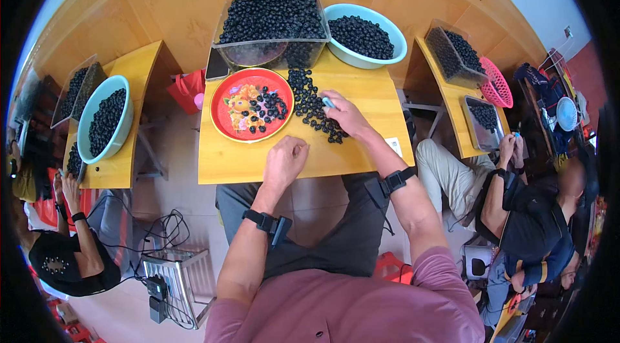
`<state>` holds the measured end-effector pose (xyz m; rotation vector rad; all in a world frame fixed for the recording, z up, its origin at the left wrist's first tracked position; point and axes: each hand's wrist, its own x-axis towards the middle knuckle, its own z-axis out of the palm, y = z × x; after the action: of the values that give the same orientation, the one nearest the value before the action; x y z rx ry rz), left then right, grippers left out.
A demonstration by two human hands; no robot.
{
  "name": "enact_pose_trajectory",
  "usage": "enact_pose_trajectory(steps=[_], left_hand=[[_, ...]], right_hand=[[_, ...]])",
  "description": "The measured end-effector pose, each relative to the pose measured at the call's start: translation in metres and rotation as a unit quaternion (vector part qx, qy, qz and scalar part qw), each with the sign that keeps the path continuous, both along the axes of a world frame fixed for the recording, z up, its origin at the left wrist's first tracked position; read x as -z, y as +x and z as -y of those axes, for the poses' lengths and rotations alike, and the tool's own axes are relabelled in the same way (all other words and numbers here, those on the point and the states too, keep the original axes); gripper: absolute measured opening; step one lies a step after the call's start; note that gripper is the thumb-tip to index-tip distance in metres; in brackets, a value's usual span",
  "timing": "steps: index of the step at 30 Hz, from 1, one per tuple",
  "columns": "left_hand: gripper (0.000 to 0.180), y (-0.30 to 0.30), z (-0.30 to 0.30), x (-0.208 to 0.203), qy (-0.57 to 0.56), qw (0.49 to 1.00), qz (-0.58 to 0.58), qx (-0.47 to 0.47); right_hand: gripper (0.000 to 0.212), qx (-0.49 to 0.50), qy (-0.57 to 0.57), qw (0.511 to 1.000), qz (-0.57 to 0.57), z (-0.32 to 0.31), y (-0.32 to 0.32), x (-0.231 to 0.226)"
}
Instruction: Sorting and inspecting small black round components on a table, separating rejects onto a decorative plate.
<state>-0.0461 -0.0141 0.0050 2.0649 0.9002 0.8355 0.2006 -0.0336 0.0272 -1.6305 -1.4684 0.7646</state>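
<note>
My right hand is closed around a small light-blue tool, of which only a short piece shows. It is at the right edge of a loose pile of small, round, black bead-like balls on the yellow table. My left hand is curled shut over the table's near part; whatever its fingers might hold is hidden. Beyond it and to its left lies a round red tray with a flower pattern. Some black balls are spread over the tray's right half.
At the table's far edge stand a clear plastic bin and a light-blue basin, both full of black balls. Co-workers sit at side tables left and right, with similar containers. Cables trail around a metal stool at lower left.
</note>
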Motion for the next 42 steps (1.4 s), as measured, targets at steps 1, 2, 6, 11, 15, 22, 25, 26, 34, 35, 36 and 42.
enact_pose_trajectory(steps=[1, 2, 6, 11, 15, 22, 25, 26, 34, 35, 36, 42], left_hand=[[0.015, 0.0, 0.0, 0.0, -0.001, 1.0, 0.001, 0.001], [0.015, 0.0, 0.0, 0.001, 0.003, 1.0, 0.004, -0.001], [0.014, 0.006, 0.002, 0.002, 0.021, 1.0, 0.009, -0.004], [0.016, 0.005, -0.007, 0.002, 0.036, 0.999, 0.01, -0.013], [0.016, 0.01, -0.007, 0.0, 0.044, 0.999, 0.007, -0.012], [0.021, 0.008, -0.002, -0.006, 0.012, 1.0, -0.004, 0.001], [0.025, 0.006, -0.004, -0.006, 0.047, 0.999, -0.021, -0.002], [0.025, 0.006, -0.004, -0.004, 0.051, 0.998, -0.025, 0.001], [0.028, 0.004, -0.002, -0.005, 0.036, 0.998, -0.045, -0.015], [0.028, 0.008, -0.001, -0.005, 0.039, 0.998, -0.048, -0.012], [0.028, 0.011, 0.0, -0.006, 0.038, 0.999, -0.037, -0.005], [0.028, 0.008, 0.002, -0.006, 0.053, 0.998, -0.036, -0.018]], right_hand=[[0.04, 0.042, 0.002, 0.995, -0.093, 0.004, -0.001, 0.002], [0.044, 0.063, -0.007, 0.992, -0.108, 0.013, -0.001, 0.0], [0.048, 0.141, 0.007, 0.985, -0.098, 0.041, 0.004, 0.035], [0.049, 0.213, 0.016, 0.95, -0.229, 0.022, -0.047, 0.009], [0.037, 0.202, 0.117, 0.946, -0.225, 0.0, -0.062, 0.017], [0.034, 0.249, 0.129, 0.935, -0.216, -0.016, -0.035, 0.026], [0.039, 0.235, 0.103, 0.942, -0.216, -0.021, -0.027, 0.027], [0.041, 0.217, 0.092, 0.945, -0.227, -0.025, -0.031, 0.027], [0.04, 0.241, 0.176, 0.909, -0.292, -0.006, -0.034, 0.025], [0.04, 0.244, 0.178, 0.906, -0.295, 0.0, -0.022, 0.036], [0.039, 0.264, 0.192, 0.906, -0.269, 0.005, -0.011, 0.047], [0.027, 0.266, 0.214, 0.907, -0.246, 0.013, -0.019, 0.051]])
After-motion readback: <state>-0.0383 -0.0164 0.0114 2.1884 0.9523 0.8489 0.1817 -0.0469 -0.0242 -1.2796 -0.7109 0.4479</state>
